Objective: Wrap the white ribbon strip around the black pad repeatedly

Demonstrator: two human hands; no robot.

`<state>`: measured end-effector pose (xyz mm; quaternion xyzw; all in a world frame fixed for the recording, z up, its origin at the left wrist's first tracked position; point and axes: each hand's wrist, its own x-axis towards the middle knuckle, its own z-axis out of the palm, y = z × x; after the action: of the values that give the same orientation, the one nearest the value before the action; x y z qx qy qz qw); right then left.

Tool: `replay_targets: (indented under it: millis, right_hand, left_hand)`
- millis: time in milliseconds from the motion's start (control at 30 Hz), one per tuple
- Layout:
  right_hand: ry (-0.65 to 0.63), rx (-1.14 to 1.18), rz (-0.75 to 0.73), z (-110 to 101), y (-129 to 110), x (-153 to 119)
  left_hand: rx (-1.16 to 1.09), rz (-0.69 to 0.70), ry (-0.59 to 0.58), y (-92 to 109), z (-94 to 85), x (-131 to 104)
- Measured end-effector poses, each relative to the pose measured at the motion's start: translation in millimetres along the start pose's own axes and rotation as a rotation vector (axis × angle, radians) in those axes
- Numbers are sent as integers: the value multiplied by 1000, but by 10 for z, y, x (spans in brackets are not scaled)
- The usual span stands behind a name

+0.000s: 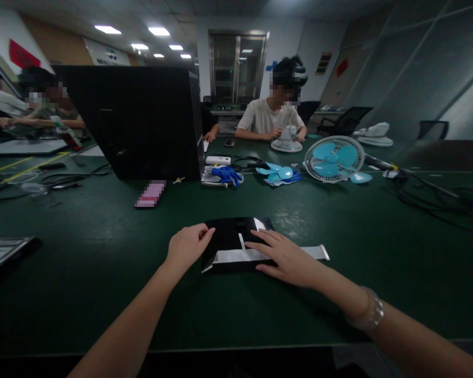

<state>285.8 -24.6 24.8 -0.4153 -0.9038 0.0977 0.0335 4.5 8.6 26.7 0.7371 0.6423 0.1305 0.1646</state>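
Note:
A flat, glossy black panel (pixel 220 239) lies on the green table in front of me. Across its near part runs a flat grey ribbon cable (pixel 230 255), whose connector end sticks out past the right side; a short white strip (pixel 242 241) stands up from it. My left hand (pixel 187 247) is closed at the panel's upper left edge, thumb against the fingers; its fingertips are partly hidden. With fingers spread, my right hand (pixel 286 257) rests flat over the ribbon cable and the panel's right part. A clear bracelet is around my right wrist.
A large black computer case (pixel 142 126) stands at the back left, a pink phone (pixel 150 194) before it. Blue gloves (pixel 226 176), blue fan blades (pixel 276 173) and a caged fan (pixel 333 160) lie farther back. Black cables (pixel 421 189) tangle at right. A person (pixel 271 115) sits opposite.

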Motion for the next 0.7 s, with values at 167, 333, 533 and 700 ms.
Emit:
replay_targets:
  millis: [167, 333, 533, 700]
  right_hand:
    - [-116, 20, 18, 30, 60, 10]
    - [-91, -42, -17, 45, 46, 1]
    - [-74, -146, 182, 42, 387, -103]
    - [-95, -235, 576, -4, 985, -323]
  left_hand:
    - [-4, -1, -6, -31, 40, 25]
    - [-23, 16, -1, -45, 60, 23]
    - [25, 71, 27, -58, 30, 15]
    - [-23, 84, -17, -80, 30, 13]
